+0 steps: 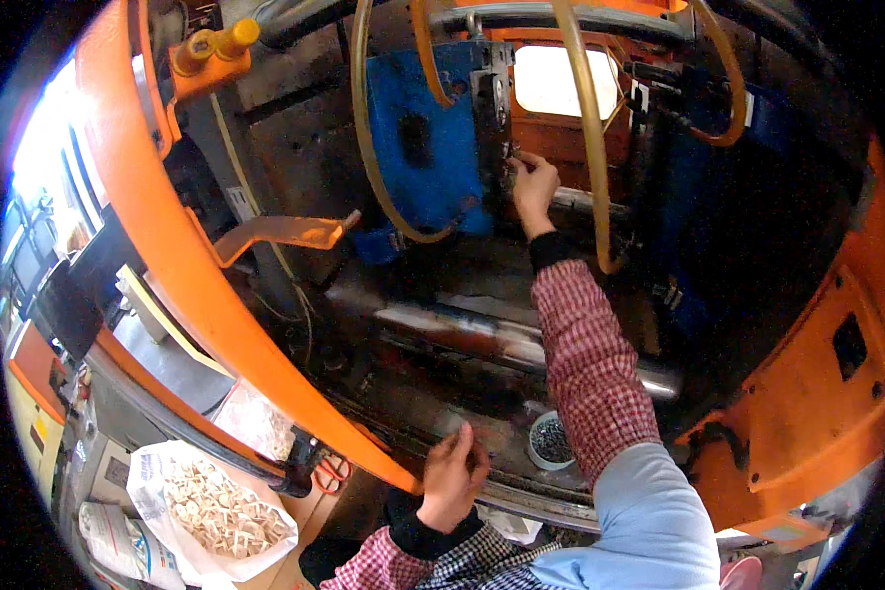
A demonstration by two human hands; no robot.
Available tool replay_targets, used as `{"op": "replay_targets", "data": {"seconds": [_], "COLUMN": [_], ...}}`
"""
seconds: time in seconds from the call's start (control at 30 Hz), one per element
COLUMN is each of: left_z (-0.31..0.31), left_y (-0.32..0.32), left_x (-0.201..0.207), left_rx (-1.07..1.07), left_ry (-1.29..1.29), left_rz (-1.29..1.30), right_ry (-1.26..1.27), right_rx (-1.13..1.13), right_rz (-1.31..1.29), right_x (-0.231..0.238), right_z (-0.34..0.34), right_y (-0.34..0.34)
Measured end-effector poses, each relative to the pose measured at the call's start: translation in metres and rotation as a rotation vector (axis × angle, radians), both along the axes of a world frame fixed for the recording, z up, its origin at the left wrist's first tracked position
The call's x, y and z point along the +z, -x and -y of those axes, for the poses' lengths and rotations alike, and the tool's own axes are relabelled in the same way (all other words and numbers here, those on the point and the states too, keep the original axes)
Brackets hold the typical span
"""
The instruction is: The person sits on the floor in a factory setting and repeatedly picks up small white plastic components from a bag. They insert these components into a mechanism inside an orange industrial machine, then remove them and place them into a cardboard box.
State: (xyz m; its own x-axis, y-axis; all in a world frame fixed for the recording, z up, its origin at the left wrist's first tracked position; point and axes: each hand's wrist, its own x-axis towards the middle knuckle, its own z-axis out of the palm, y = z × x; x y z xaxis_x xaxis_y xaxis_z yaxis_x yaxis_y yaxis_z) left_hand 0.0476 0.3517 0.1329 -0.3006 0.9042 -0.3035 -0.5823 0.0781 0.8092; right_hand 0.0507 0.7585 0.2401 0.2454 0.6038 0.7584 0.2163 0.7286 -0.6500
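Note:
My right hand reaches far into an orange machine and pinches at the metal block fixed to a blue plate. Whatever small part sits between its fingertips is too small to make out. The red checked sleeve of that arm crosses the steel guide bar. Lower down, my left hand rests with curled fingers on the machine's lower metal ledge. A small round cup of dark little parts stands just right of that hand.
An orange guard frame curves across the left. Yellowish hoses loop in front of the blue plate. A white bag of pale small moulded pieces lies at the lower left. An orange side panel closes the right.

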Motion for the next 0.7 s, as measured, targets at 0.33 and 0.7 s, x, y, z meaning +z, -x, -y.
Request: {"op": "replay_targets", "data": {"seconds": [0.33, 0.7], "left_z": [0.009, 0.005], "left_y": [0.007, 0.002], "left_x": [-0.021, -0.027], "left_rx": [0.008, -0.031], "left_ry": [0.035, 0.036], "left_rz": [-0.064, -0.104], "right_ry": [0.086, 0.025], "right_rx": [-0.186, -0.278], "right_rz": [0.113, 0.241], "right_x": [0.016, 0.016], "right_z": [-0.047, -0.074], "right_y": [0.034, 0.019]}}
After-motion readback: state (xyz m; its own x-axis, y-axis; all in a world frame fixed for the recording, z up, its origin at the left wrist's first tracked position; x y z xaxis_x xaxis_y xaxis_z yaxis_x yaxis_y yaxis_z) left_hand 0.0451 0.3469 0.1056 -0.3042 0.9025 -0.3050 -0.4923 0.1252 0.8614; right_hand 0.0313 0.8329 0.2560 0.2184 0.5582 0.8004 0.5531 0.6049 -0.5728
